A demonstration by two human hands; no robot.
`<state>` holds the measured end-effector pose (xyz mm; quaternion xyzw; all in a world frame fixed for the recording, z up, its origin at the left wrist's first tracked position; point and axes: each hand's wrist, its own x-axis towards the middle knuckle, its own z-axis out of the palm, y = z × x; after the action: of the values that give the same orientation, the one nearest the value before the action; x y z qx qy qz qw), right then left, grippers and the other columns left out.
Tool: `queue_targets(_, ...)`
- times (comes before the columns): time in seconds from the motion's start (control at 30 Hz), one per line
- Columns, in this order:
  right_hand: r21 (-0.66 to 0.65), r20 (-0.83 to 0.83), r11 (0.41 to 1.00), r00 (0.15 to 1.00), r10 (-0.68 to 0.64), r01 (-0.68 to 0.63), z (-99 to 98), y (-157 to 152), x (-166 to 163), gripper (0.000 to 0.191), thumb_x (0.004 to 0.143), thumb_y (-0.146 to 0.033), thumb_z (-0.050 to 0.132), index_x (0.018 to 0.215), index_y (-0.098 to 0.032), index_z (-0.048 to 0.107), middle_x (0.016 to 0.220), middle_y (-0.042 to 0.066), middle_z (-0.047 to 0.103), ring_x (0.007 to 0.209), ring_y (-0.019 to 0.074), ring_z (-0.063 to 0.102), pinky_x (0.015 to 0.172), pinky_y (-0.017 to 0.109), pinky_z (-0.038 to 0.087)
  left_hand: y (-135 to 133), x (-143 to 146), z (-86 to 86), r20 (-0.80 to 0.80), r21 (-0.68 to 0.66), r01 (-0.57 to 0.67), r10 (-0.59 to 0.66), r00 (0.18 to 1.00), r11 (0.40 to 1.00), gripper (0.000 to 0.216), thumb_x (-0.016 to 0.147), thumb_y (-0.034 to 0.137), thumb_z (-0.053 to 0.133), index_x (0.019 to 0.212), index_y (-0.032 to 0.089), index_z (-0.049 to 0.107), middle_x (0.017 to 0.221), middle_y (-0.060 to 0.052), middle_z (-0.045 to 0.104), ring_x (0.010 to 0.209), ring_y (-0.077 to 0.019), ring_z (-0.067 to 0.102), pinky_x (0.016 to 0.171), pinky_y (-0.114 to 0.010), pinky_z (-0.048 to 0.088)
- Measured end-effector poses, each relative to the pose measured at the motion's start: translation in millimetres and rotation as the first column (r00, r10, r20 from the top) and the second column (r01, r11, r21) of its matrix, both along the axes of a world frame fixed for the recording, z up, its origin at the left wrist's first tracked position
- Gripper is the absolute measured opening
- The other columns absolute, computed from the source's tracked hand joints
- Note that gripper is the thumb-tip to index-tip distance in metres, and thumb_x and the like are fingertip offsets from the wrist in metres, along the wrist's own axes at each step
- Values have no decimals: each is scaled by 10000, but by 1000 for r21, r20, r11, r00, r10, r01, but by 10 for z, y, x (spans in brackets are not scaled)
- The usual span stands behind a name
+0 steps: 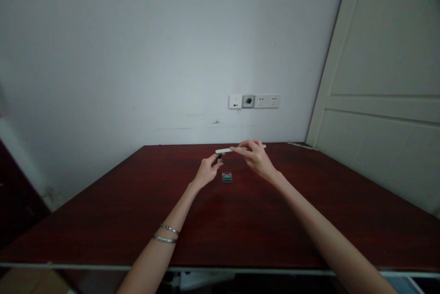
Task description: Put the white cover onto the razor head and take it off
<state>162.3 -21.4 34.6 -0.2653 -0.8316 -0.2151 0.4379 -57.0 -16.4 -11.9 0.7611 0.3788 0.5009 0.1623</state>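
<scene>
My right hand grips a slim white stick, held nearly level, with a small hole at its right end. To its left, my left hand pinches a small black-and-silver piece just beneath the stick's left end. The two seem to meet there, though contact is too small to make out. A little clear box with something green inside lies on the table below the hands.
The dark red wooden table reaches back to a pale wall. Wall sockets sit above its far edge. A thin flat strip lies at the back right, near a white panelled door.
</scene>
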Motion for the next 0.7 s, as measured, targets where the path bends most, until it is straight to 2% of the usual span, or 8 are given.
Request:
queue_targets(0.17, -55, 25, 998, 999, -21, 22, -8, 45, 223, 469, 839, -56, 417, 1172, -336, 592, 968, 67, 560, 815, 173, 485, 758, 336, 378, 0, -14, 6, -19, -20, -3, 2, 1000, 1000, 123, 782, 208, 530, 840, 129, 604, 732, -8, 626, 692, -125, 577, 675, -208, 436)
queue_targets(0.4, -30, 81, 999, 997, -13, 16, 66, -60, 62, 457, 846, -53, 416, 1164, -323, 600, 978, 63, 570, 813, 169, 484, 735, 312, 365, 19, 41, -84, -51, -24, 19, -20, 999, 1000, 153, 784, 207, 541, 887, 131, 625, 778, -27, 652, 685, -128, 575, 699, -230, 445)
queue_targets(0.5, -27, 100, 999, 995, -20, 23, 48, -55, 142, 470, 835, -38, 423, 1161, -326, 602, 958, 62, 573, 799, 170, 483, 726, 314, 362, 23, 23, -68, -25, -20, 17, -18, 1000, 1000, 159, 786, 223, 543, 888, 132, 623, 768, -23, 643, 694, -129, 573, 703, -234, 446)
queue_targets(0.6, -35, 82, 999, 996, -29, 32, 26, -19, 266, 466, 830, -39, 431, 1155, -324, 606, 950, 60, 572, 791, 167, 490, 728, 321, 360, 21, 4, -43, 10, -4, 13, -13, 1000, 1000, 127, 789, 219, 532, 842, 134, 610, 748, -14, 624, 698, -125, 571, 698, -225, 445)
queue_targets(0.7, -41, 17, 999, 1000, -19, 19, 24, -14, 239, 443, 847, -69, 431, 1159, -334, 601, 948, 54, 571, 783, 159, 497, 720, 316, 361, 17, 13, -43, 20, -16, 19, -18, 1000, 1000, 112, 783, 211, 531, 826, 139, 604, 745, -11, 616, 705, -126, 575, 706, -226, 451)
